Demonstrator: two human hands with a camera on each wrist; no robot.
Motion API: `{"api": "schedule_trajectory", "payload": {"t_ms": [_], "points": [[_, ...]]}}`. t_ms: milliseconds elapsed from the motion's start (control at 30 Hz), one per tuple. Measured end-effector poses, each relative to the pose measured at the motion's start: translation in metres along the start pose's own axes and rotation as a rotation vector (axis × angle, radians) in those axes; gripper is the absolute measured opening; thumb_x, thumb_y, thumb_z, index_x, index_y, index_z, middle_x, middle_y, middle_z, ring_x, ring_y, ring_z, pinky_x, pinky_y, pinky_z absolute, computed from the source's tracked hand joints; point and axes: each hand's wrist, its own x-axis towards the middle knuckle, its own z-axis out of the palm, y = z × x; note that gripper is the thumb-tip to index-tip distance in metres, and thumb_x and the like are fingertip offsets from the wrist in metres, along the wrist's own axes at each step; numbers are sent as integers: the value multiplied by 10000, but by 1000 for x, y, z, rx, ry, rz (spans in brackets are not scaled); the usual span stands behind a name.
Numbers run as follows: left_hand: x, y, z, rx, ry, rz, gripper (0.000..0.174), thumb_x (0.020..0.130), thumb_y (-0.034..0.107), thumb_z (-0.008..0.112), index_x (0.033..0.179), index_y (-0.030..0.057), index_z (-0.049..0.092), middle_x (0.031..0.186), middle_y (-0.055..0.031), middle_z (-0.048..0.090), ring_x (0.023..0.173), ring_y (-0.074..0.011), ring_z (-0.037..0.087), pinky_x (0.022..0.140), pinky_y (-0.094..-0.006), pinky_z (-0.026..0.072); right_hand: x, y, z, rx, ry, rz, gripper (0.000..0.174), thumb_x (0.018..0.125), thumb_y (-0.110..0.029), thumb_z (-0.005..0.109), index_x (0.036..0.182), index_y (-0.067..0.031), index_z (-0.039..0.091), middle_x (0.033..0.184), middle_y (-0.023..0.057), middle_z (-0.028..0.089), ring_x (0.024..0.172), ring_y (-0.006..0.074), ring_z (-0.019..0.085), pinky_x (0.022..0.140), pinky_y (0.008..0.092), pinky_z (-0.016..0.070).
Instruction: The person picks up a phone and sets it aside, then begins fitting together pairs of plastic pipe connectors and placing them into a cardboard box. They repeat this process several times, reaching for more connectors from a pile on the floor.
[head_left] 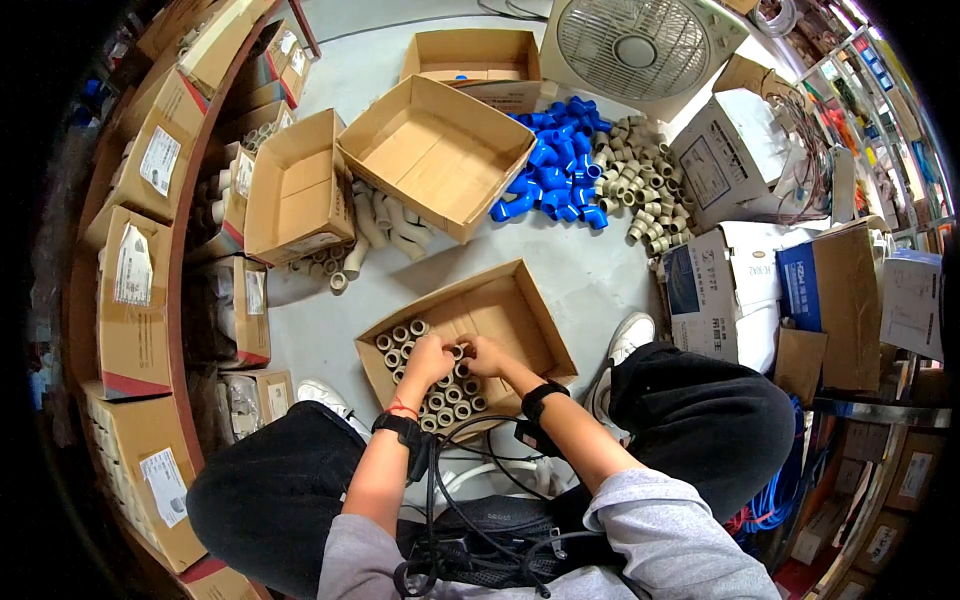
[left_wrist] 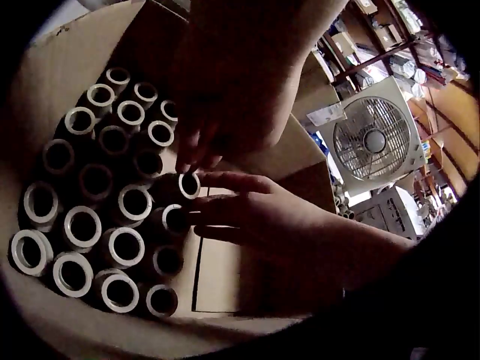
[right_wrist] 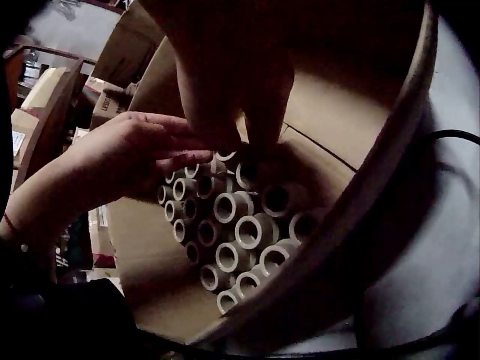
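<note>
Down between the person's knees, the right hand (head_left: pixel 487 355) curls its fingertips round one grey fitting (head_left: pixel 458 351) at the edge of the packed rows. The right wrist view shows those fingers coming straight down onto it. The left hand (head_left: pixel 428 358) meets it from the left with fingers nearly straight. Their tips touch the same fitting, and they grip nothing. Both wrists are bent downward, and the forearms come together in a narrow V over the lap.

That fitting stands at the right end of the rows of fittings (head_left: pixel 440 395), all upright with their open ends up. They fill the near left part of a shallow cardboard box (head_left: pixel 520 300), and the far right part of its bottom is bare.

The box lies on a pale grey floor (head_left: pixel 590 270) between two white shoes (head_left: pixel 628 335). Beyond it stand two open boxes (head_left: pixel 435 150) with white pipe bends (head_left: pixel 385 220) spilled beneath them. To the right of these lie a heap of blue fittings (head_left: pixel 555 170) and a heap of grey ones (head_left: pixel 640 180). A white fan (head_left: pixel 635 45) stands on the floor at the far side. Labelled cartons (head_left: pixel 135 290) fill a shelf on the left, and printed cartons (head_left: pixel 730 290) crowd the right.
</note>
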Motion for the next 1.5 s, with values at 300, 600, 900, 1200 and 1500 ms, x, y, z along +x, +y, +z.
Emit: {"api": "schedule_trajectory", "payload": {"t_ms": [300,600,900,1200,1500], "points": [[0,0,2,-55,34,-47,274,634,35,457,855,22,620,766,-223,565,737,-331,573,666,-354,455,14,15,10,285,177,-40,274,666,29,487,933,35,547,828,148,592,765,203,575,675,313,458],[2,-5,-1,-14,11,-86,262,714,66,446,922,50,604,823,-196,580,778,-308,578,689,-347,449,19,23,20,245,76,-95,423,631,82,452,1050,31,474,941,143,565,855,188,546,721,282,438],[0,-1,-2,-13,-17,-40,307,691,50,431,948,68,600,838,-198,580,793,-314,574,704,-347,447,14,16,12,167,51,47,401,576,-26,497,977,-13,525,898,182,579,844,295,556,740,314,436],[-1,-7,3,-9,-87,-45,348,669,36,425,979,39,582,931,-192,569,867,-304,556,772,-334,426,5,8,10,-124,123,-232,405,583,-68,522,984,-30,486,831,181,572,767,321,545,683,364,440],[-2,1,-1,-13,-97,-59,360,666,59,428,987,92,588,888,-208,563,830,-336,547,741,-354,428,5,6,9,-36,19,-41,471,565,-91,521,1028,-7,488,862,212,567,808,337,542,702,375,438]]}}
